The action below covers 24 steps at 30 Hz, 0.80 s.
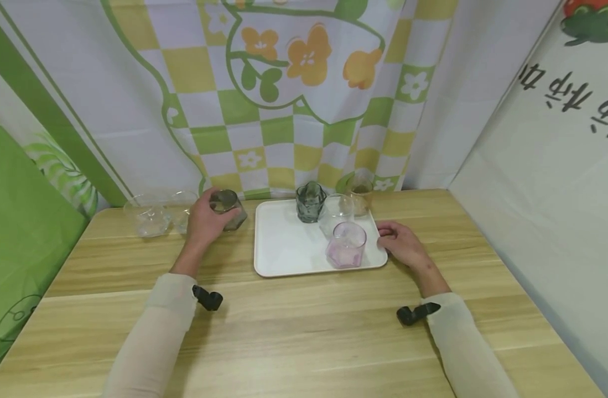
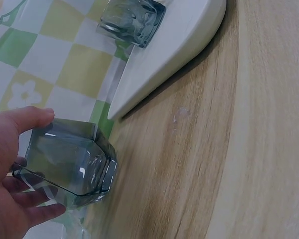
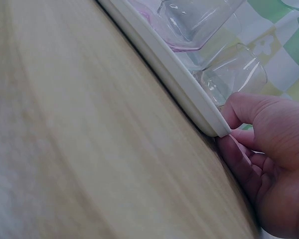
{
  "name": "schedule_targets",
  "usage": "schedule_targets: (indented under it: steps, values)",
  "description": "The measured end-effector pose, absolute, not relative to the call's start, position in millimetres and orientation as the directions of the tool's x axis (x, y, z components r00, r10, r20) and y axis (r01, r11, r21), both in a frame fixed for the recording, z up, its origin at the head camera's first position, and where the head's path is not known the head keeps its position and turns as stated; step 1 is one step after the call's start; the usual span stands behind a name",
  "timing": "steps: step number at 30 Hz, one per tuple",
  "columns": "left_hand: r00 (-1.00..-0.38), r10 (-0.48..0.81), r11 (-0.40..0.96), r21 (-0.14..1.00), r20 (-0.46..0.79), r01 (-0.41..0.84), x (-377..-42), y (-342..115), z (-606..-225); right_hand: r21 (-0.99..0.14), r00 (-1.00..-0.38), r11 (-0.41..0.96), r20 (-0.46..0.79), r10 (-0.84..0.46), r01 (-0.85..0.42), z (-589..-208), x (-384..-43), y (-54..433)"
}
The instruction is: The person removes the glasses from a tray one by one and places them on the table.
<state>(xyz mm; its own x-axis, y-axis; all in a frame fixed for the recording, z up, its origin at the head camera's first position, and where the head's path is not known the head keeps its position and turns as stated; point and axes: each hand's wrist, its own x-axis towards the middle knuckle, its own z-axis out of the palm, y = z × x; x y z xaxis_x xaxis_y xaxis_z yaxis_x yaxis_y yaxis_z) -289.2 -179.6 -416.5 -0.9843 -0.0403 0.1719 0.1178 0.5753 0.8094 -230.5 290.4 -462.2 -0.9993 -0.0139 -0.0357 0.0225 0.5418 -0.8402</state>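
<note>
With thumb and fingers around its sides, my left hand (image 1: 204, 221) grips a grey faceted glass (image 2: 74, 159) left of the white tray (image 1: 284, 243). My right hand (image 1: 404, 244) pinches the tray's right edge, thumb at the rim and fingers below it in the right wrist view. Four glass tumblers would be too exact under overlap, but several stand on the tray: a dark grey wavy glass (image 1: 310, 204) at the back, a clear glass (image 1: 335, 216) beside it, an amber-tinted glass (image 1: 362, 194) at the back right and a pink glass (image 1: 346, 249) at the front right.
Two clear glasses (image 1: 151, 221) stand at the table's back left, the nearer one to my left hand partly behind it. A checked curtain (image 1: 279, 132) hangs along the back edge of the wooden table (image 1: 294, 331). White fabric (image 1: 547, 166) borders the right side.
</note>
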Motion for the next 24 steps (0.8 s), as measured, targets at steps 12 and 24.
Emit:
schedule_targets:
  steps: [12,24]
  values:
    - [-0.986,-0.011,0.58,0.805,0.163,0.127,-291.9,-184.8,-416.6,-0.849,-0.999,0.528,-0.03,-0.012,0.019,-463.4,-231.5,290.2]
    - [-0.992,0.002,0.591,0.801,0.123,0.1,-291.7,-185.5,-415.2,-0.847,-0.999,0.531,-0.04,-0.01,0.028,-462.9,-231.9,289.4]
